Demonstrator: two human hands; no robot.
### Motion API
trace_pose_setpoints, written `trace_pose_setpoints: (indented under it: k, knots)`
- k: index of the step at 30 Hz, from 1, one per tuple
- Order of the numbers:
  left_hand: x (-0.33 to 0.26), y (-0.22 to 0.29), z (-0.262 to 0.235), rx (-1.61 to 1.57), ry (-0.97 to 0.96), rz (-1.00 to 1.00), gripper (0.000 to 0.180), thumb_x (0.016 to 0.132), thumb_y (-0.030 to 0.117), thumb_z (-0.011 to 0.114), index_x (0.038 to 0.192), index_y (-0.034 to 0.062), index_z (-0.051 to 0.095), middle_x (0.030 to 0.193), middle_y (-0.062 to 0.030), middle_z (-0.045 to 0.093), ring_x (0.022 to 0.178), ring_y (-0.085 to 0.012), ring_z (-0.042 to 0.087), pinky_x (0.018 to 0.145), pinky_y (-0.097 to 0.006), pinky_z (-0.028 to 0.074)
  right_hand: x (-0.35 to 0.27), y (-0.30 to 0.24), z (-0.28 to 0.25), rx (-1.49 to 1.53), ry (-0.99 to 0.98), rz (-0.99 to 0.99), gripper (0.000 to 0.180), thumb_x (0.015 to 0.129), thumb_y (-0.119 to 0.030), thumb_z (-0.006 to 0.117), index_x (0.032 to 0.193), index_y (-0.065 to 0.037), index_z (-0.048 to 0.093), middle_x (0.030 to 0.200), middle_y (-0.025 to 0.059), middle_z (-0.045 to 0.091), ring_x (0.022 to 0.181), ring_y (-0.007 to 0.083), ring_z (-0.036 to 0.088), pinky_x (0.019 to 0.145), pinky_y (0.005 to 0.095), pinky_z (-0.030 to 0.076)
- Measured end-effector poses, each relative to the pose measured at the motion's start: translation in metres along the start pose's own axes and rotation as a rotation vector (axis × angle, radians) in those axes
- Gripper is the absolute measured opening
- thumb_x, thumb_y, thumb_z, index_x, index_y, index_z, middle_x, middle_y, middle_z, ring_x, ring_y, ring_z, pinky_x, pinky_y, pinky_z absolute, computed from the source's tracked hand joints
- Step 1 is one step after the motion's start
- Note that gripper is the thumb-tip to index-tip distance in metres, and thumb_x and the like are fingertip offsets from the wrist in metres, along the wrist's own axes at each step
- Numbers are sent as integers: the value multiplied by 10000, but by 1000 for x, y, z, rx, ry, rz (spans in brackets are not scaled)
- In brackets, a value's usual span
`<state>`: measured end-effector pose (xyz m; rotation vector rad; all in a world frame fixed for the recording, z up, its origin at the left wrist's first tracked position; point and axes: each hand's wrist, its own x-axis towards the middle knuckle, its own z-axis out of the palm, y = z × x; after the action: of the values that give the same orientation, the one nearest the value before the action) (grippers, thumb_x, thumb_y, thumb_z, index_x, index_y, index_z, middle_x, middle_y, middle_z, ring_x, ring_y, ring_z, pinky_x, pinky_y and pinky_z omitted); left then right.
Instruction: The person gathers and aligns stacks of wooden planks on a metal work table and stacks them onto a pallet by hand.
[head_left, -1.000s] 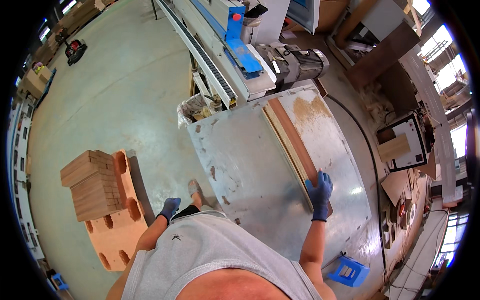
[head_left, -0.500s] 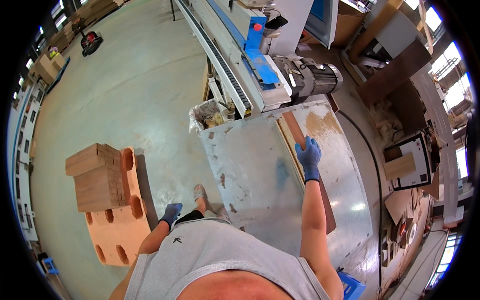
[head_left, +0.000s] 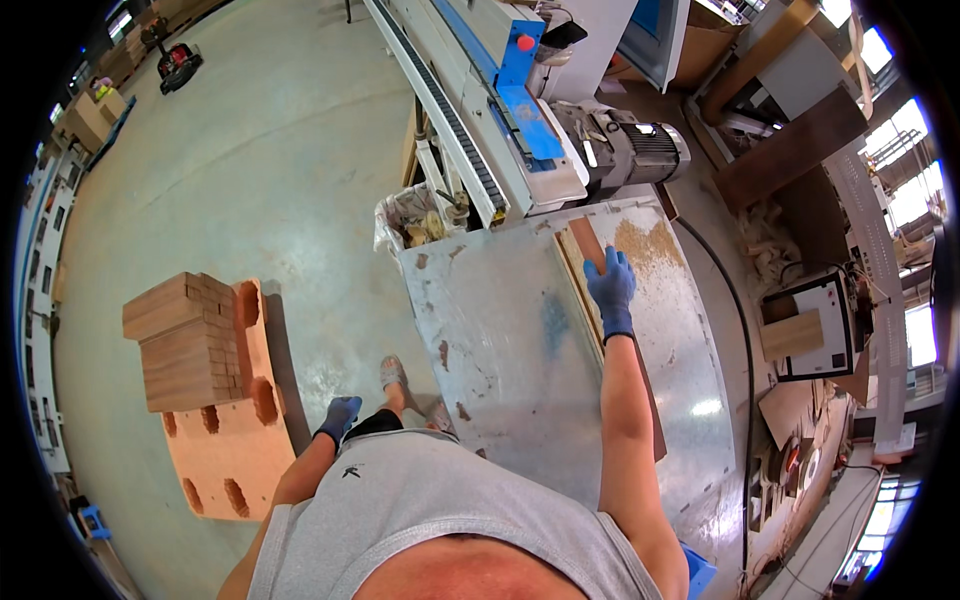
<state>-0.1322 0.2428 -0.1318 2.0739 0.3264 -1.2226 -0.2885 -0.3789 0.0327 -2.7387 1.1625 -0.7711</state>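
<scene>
A long, narrow brown wooden board lies on the metal-topped table, beside a paler strip along its left side. My right hand, in a blue glove, is closed over the board toward its far end. My thumb is on the left and my fingers reach forward across it; the hand and forearm cover much of its length. My left hand, also gloved in blue, hangs low at my left side, away from the table. How its fingers are set does not show clearly.
A stack of brown boards rests on an orange pallet to the left. Beyond the table stand a machine with a conveyor and a motor. A lined waste bin sits by the table's far-left corner. Sawdust lies on the tabletop.
My right hand has shifted slightly left and nearer along with the board. The whole view has moved a little; my left hand still hangs at my side.
</scene>
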Motion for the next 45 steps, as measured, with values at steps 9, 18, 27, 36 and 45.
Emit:
trace_pose_setpoints:
  k: [9, 18, 27, 36, 45]
  knots:
    - [9, -8, 1, -14, -11, 1, 331, 911, 350, 645, 1058, 58, 689, 909, -45, 662, 764, -210, 645, 622, -385, 473, 22, -9, 4, 8, 53, -36, 503, 805, -366, 714, 1219, -91, 637, 1063, 152, 641, 1008, 386, 626, 826, 510, 510]
    - [12, -10, 1, 12, 19, -33, 395, 911, 358, 646, 1176, 66, 680, 953, -47, 676, 801, -221, 658, 648, -397, 498, 43, -20, 3, -5, 71, -37, 502, 833, -392, 716, 1212, -70, 649, 1070, 183, 664, 974, 407, 650, 804, 511, 524]
    - [2, -1, 8, -83, 112, -7, 351, 861, 349, 672, 1019, 43, 739, 769, -46, 656, 605, -187, 606, 537, -372, 469, 32, 4, 5, -41, 11, -34, 492, 835, -383, 711, 1208, -68, 647, 1006, 171, 692, 924, 390, 669, 784, 508, 527]
    - [9, -1, 8, 38, -11, 4, 364, 899, 359, 645, 1100, 60, 696, 961, -54, 681, 810, -220, 657, 662, -404, 494, -99, 64, -73, 8, -143, 42, 598, 805, -309, 747, 1325, -57, 594, 1054, 182, 701, 961, 374, 670, 832, 481, 518]
    - [13, 6, 18, 117, -67, 114, 264, 878, 326, 633, 912, 73, 698, 846, -41, 643, 722, -212, 636, 592, -382, 458, -253, 130, -165, 62, -200, 186, 659, 756, -215, 777, 1335, 39, 592, 1202, 228, 685, 1076, 385, 662, 942, 436, 528]
